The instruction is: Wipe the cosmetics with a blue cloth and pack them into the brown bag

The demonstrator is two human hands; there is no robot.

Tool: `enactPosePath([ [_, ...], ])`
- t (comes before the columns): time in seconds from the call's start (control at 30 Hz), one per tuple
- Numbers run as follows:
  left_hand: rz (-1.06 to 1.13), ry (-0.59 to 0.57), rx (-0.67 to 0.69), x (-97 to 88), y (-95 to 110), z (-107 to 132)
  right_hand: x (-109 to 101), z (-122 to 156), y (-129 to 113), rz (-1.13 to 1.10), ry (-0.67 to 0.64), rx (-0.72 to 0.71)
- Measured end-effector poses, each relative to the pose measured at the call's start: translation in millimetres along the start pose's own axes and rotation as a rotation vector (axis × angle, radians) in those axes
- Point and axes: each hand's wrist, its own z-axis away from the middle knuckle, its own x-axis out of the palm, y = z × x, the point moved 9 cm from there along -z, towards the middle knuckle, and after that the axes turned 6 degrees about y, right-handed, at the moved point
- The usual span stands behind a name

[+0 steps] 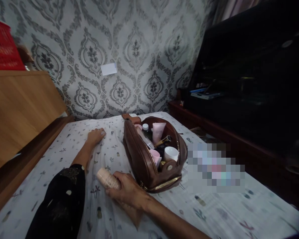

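My right hand (pixel 129 192) is closed around a pale beige bottle (pixel 106 178) that lies on the bed sheet (pixel 239 212), just left of a brown leather toiletry bag (pixel 142 162). The bag stands unzipped, with a pink tube (pixel 158 131), a white jar (pixel 171 153) and other small cosmetics inside. My left hand does not show. A leg in a dark garment (pixel 62 199) stretches along the bed to the left of the bag, ending in a bare foot (pixel 96 136) that rests on the sheet.
A wooden headboard (pixel 20 109) runs along the left, with a red crate (pixel 2 46) on top. Patterned wallpaper (pixel 129 49) lies behind the bed. A dark wooden ledge (pixel 214 129) and dark furniture stand on the right. A blurred patch (pixel 214 166) lies on the sheet right of the bag.
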Motion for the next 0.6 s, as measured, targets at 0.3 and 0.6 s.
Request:
enactPosePath([
  [0.3,0.024,0.083,-0.082,-13.1,-36.6,36.3,1.4,-2.1,2.6,0.009,0.01,-0.033],
  [0.6,0.061,0.19,0.014,-31.2,-40.8,127.9,-1.9,-1.8,-2.2,-0.035,-0.007,-0.045],
])
